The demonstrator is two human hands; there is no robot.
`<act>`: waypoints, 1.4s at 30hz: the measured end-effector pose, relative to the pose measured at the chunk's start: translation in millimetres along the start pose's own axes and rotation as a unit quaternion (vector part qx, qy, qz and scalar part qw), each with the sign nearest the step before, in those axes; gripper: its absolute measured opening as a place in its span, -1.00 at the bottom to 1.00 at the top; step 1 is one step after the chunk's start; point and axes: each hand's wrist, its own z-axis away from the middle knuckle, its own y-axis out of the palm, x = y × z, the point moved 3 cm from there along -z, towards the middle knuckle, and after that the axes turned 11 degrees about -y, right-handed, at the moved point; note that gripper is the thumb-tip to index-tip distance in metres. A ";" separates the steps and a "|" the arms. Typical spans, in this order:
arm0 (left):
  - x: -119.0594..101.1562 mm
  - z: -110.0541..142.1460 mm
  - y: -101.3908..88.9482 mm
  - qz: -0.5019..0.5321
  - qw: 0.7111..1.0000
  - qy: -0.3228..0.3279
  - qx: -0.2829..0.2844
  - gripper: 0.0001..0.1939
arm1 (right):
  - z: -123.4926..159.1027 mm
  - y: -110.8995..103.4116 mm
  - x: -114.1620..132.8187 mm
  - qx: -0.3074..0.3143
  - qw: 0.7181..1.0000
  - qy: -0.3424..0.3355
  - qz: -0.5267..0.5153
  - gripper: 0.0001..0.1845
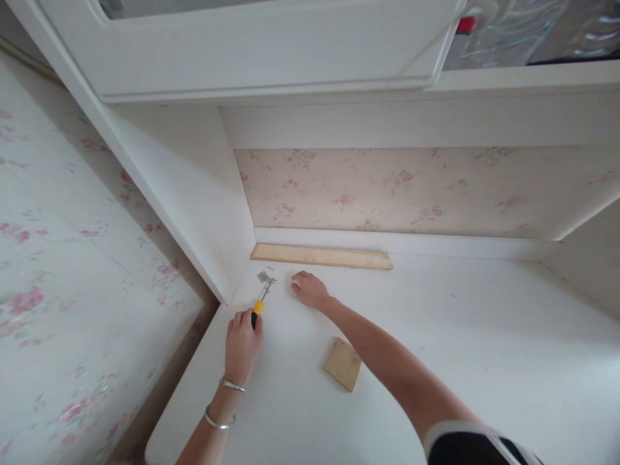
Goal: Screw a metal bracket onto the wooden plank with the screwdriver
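Observation:
My left hand (241,343) is closed round the yellow and black handle of a screwdriver (261,301). Its shaft points away from me toward a small metal bracket (264,277) lying on the white desk top (436,336). Just right of the bracket my right hand (310,290) rests knuckles up on the desk with its fingers curled under; nothing shows in it. Two silver bangles circle my left wrist.
A long thin wooden strip (321,256) lies along the back edge under the floral wallpaper. A small square wooden block (343,364) sits beside my right forearm. A white cabinet side panel (194,194) stands at the left, and a cupboard door hangs overhead.

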 end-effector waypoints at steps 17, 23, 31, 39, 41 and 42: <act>23.0 13.3 13.4 0.206 0.954 -0.205 0.072 -0.58 | 189.1 13.6 53.2 -0.065 0.987 -0.139 -0.048 -0.86; 33.1 18.0 6.2 0.309 0.909 -0.262 0.096 -0.57 | 121.2 50.4 75.1 -0.076 0.970 -0.229 0.032 -0.80; 48.6 27.5 -1.1 0.373 0.868 -0.321 0.062 -0.52 | 23.2 78.2 87.0 -0.013 0.961 -0.270 0.055 -0.69; 58.1 28.2 8.2 0.400 0.846 -0.344 0.081 -0.45 | -40.4 74.6 56.2 0.007 0.967 -0.249 0.048 -0.59; 57.3 28.0 10.5 0.386 0.854 -0.338 0.089 -0.46 | -44.7 70.8 53.1 0.010 0.967 -0.251 0.041 -0.58; 56.1 27.8 11.1 0.377 0.859 -0.333 0.094 -0.47 | -45.5 68.9 52.3 0.012 0.966 -0.254 0.038 -0.58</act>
